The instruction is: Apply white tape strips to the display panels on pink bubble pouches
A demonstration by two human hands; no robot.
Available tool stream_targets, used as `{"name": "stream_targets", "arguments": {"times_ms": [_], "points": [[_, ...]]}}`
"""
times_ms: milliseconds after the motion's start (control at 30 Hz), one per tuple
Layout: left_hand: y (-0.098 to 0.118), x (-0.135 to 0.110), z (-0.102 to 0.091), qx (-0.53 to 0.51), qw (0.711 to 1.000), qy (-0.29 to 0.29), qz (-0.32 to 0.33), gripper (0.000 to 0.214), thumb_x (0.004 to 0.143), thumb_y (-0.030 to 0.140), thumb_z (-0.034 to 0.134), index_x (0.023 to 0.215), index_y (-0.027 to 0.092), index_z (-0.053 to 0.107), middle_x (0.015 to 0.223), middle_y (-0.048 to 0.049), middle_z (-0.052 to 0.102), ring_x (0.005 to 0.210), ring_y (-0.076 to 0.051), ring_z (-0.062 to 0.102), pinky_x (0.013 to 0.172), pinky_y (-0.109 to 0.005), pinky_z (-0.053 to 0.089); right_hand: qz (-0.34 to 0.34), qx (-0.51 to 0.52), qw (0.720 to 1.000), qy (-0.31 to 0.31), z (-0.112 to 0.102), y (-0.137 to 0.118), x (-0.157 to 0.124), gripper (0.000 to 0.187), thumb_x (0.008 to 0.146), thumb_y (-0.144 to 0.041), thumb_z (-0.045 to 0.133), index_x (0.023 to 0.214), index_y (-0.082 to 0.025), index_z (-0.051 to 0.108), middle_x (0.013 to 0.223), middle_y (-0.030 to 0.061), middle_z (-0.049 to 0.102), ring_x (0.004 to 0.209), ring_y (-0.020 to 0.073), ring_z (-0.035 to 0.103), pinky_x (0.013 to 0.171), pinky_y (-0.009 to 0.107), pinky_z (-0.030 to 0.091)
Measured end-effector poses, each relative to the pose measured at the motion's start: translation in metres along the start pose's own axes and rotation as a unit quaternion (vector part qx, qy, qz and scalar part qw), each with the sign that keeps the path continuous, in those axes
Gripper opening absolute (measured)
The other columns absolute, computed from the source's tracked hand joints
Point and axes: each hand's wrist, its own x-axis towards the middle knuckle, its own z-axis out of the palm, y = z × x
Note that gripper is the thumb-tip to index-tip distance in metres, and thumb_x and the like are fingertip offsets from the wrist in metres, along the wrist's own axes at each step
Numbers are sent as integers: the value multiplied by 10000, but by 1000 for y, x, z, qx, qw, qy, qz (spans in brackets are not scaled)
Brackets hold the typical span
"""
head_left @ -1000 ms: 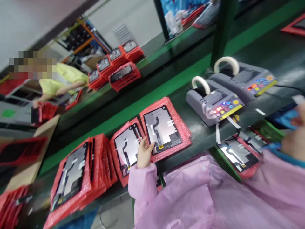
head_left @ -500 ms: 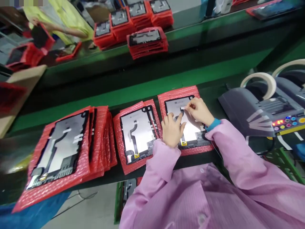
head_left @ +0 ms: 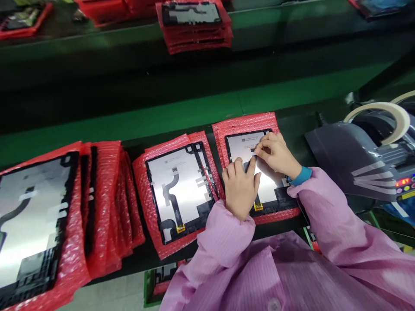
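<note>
My left hand point(head_left: 240, 186) lies over the right-hand tablet screen panel point(head_left: 268, 180), fingers apart. Its index fingertip presses the dark ribbon cable point(head_left: 247, 166) near the top end. Just above that fingertip, my right hand point(head_left: 278, 156) is closed in a pinch at a small piece of tape point(head_left: 253, 154) over the cable's end; the fingers partly hide it. The panel rests back side up on red bubble wrap point(head_left: 243, 124). Left of it, a second screen panel point(head_left: 186, 183) lies on its own wrap, with its cable point(head_left: 173, 198) running down to a yellow connector point(head_left: 180, 228).
A stack of wrapped panels point(head_left: 106, 207) stands on the left. Grey tape dispensers point(head_left: 343, 155) with a tape roll point(head_left: 400, 119) sit at the right, tape strips stuck on one side. Another wrapped stack point(head_left: 197, 32) lies on the shelf ahead. Below the bench edge is a green crate point(head_left: 149, 287).
My view has moved closer and tilted down. The pinched white tape stood clear of the fingers before; now it sits low at the cable's end. Both hands stay on the same panel.
</note>
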Motion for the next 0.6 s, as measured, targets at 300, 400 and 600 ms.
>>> {"name": "stream_targets", "arguments": {"times_ms": [300, 400, 600], "points": [[0, 2, 1, 28, 997, -13, 72, 484, 1023, 315, 330, 1442, 146, 504, 1515, -110, 475, 1230, -315, 480, 1022, -514, 422, -15, -80, 997, 15, 7, -11, -3, 151, 861, -222, 544, 740, -174, 622, 949, 105, 585, 964, 270, 505, 927, 460, 390], [0, 5, 1, 8, 997, -18, 75, 483, 1024, 300, 327, 1445, 130, 491, 1507, -105, 492, 1262, -309, 476, 1062, -520, 401, 5, -133, 991, 14, 5, -16, -1, 183, 865, -286, 568, 728, -169, 604, 967, 121, 580, 1003, 300, 498, 905, 470, 394], [-9, -11, 6, -116, 988, 66, -72, 443, 1018, 322, 368, 1342, 87, 559, 1376, -180, 569, 1247, -297, 503, 1085, -473, 413, 95, -162, 976, 108, -23, 17, -28, 473, 823, -626, 595, 901, -160, 602, 940, 163, 605, 946, 330, 533, 824, 468, 408]]}}
